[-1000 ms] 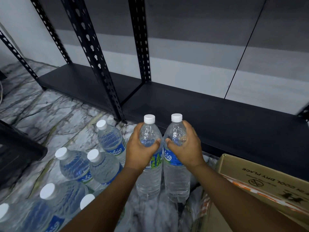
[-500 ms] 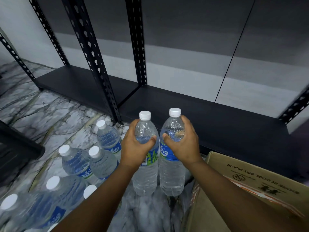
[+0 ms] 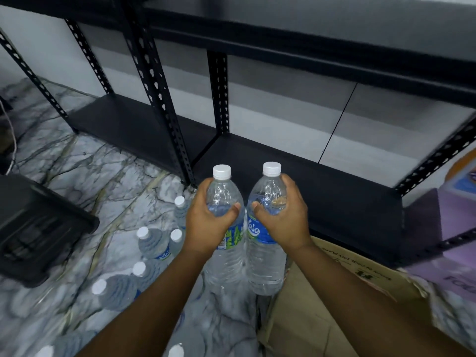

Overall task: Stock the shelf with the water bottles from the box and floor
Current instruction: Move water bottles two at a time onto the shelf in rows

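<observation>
The left hand (image 3: 206,222) grips one clear plastic white-capped water bottle (image 3: 224,243), the right hand (image 3: 283,222) another (image 3: 265,253), both upright and seemingly lifted before the black metal shelf (image 3: 322,181).

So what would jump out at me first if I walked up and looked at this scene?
Two tall water bottles held upright side by side at the centre: the left hand grips one bottle, the right hand the other bottle. Just beyond them runs the bare black bottom shelf. More bottles on the floor stand on the marble to the left, and a cardboard box lies to the lower right.
</observation>
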Tool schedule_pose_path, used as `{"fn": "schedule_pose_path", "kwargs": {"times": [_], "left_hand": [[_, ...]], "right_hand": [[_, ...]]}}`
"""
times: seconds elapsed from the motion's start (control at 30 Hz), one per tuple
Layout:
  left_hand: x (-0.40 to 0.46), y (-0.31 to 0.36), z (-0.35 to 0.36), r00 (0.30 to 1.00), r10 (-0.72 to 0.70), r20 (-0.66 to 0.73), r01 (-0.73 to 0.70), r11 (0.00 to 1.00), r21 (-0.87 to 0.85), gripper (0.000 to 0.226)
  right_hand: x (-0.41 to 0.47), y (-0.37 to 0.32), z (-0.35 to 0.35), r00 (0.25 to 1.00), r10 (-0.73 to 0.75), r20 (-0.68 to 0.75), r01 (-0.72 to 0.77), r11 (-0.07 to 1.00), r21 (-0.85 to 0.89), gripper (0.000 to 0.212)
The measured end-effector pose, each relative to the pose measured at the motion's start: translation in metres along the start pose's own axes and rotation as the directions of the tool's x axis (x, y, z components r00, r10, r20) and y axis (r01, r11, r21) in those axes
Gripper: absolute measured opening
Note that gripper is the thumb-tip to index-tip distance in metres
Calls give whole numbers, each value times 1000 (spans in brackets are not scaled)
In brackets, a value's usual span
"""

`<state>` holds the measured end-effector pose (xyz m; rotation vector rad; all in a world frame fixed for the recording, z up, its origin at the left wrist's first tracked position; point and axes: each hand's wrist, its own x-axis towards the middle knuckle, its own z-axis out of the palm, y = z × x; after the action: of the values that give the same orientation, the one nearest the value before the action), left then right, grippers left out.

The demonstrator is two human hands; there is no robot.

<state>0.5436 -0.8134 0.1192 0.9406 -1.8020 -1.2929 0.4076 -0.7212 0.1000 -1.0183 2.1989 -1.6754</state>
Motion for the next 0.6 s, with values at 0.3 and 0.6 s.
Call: {"fn": "schedule_pose_path", "kwargs": {"times": [0.3,0.6], "left_hand": [[-11,125,-48,997,-61,55,61,998,4,63],[-29,241,-91,988,-103,116,102,995,18,62]], "right_hand": [[-6,-126,-50,996,90,16,-90,996,-15,77],[-20,-247,-98,992,122,23,-120,990,-76,74]]}}
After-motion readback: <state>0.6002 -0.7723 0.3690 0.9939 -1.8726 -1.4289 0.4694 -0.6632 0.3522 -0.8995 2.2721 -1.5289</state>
